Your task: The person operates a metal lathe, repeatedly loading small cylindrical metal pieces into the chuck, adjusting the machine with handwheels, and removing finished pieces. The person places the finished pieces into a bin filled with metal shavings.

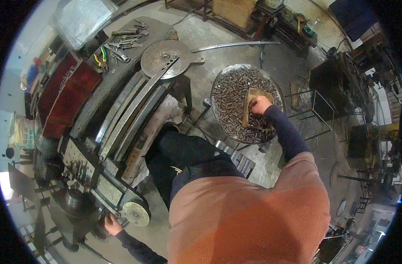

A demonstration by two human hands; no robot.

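- From the head view, I see a workshop with a grey concrete floor (196, 33) and a heavy dark desk (159, 30) at the far left, its top scattered with metal tools (126, 42).
- Dull steel bars (141, 112) run along the machine (106, 187) near the desk; a flat, scuffed metal disc (154, 64) sits at their far end.
- To the right stands a round, shallow metal tub (235, 67), filled with small brownish metal cylinders (229, 94) — short, rough-looking and jumbled.
- A tan, open-sided scoop-like box (245, 113) lies on the cylinders, inside the tub.
- The right hand (260, 104) is at that box, its grip narrow, fingers drawn together; I cannot tell what is between them.
- The left hand (113, 225) is just beside a pale round wheel (135, 214) — I cannot tell whether its grip holds anything.
- Counted: one tub, one tan box, one disc, one pale wheel; the cylinders are too many to count.
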